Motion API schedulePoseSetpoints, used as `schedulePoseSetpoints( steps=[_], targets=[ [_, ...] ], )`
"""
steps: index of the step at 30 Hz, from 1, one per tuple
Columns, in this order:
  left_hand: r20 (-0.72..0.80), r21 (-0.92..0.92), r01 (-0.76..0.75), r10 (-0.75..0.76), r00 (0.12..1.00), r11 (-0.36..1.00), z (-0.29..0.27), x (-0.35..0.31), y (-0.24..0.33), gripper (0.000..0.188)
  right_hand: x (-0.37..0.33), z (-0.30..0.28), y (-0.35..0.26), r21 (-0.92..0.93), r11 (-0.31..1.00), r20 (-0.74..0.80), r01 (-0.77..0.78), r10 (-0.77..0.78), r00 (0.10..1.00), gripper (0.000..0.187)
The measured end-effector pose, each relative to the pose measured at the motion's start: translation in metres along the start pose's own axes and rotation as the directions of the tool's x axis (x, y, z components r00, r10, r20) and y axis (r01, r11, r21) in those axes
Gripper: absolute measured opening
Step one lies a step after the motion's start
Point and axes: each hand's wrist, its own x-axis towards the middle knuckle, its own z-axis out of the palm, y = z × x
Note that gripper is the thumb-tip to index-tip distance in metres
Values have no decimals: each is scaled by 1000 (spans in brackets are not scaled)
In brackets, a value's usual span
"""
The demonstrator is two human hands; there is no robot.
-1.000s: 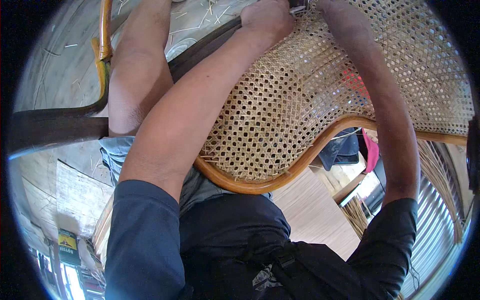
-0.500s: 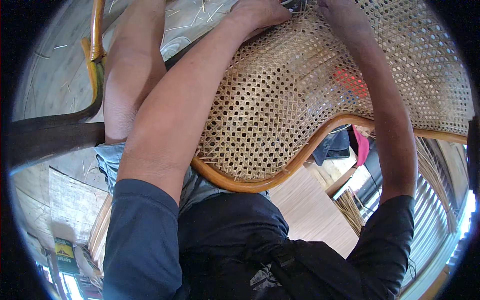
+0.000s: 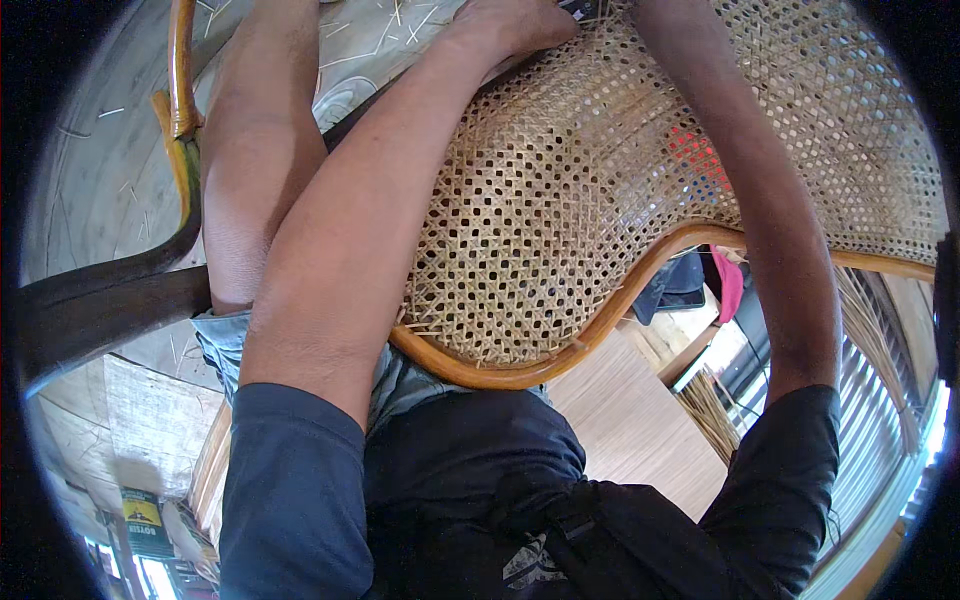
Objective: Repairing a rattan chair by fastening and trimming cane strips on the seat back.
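A woven cane panel (image 3: 530,230) lies across my lap, edged by a curved, glossy brown rattan frame (image 3: 500,375). At the panel's far left, my left hand (image 3: 515,28) is closed, its thumb side against the weave. Whatever it may hold is hidden. A small dark object (image 3: 580,9) shows beside its fingertips. To the right, my right hand (image 3: 680,30) rests over the cane near the top edge of the picture, which cuts off its fingers. Short loose strand ends stick out along the near rim of the weave.
Left of my bare leg stands a curved rattan piece (image 3: 183,80) joined to a dark bar (image 3: 110,310). Cane scraps litter the grey floor (image 3: 90,180). Beyond the frame at right are a pale wooden board (image 3: 640,410), a pink cloth (image 3: 728,285) and bundled strands (image 3: 880,340).
The view has shifted slightly. Both hands sit a little nearer the top edge, and the right fingers, partly seen before, are now cut off. The panel stays in place on my lap.
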Motion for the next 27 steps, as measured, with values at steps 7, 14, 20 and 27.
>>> schedulePoseSetpoints(
  steps=[7,14,20,27],
  targets=[
    [78,-35,10,-7,997,999,0,7,-3,36,1,-6,-3,-136,989,82,49,-38,996,20],
    [-103,13,31,-29,994,999,-2,-32,15,39,1,-3,-12,-95,994,99,-50,59,993,21],
    [-1,60,46,-46,999,997,-10,-31,17,40,-13,-26,-22,-26,998,121,-50,53,991,21],
    [181,7,144,-143,973,990,-14,-13,18,41,-3,-8,-19,-66,973,99,-220,226,969,22]
  ],
)
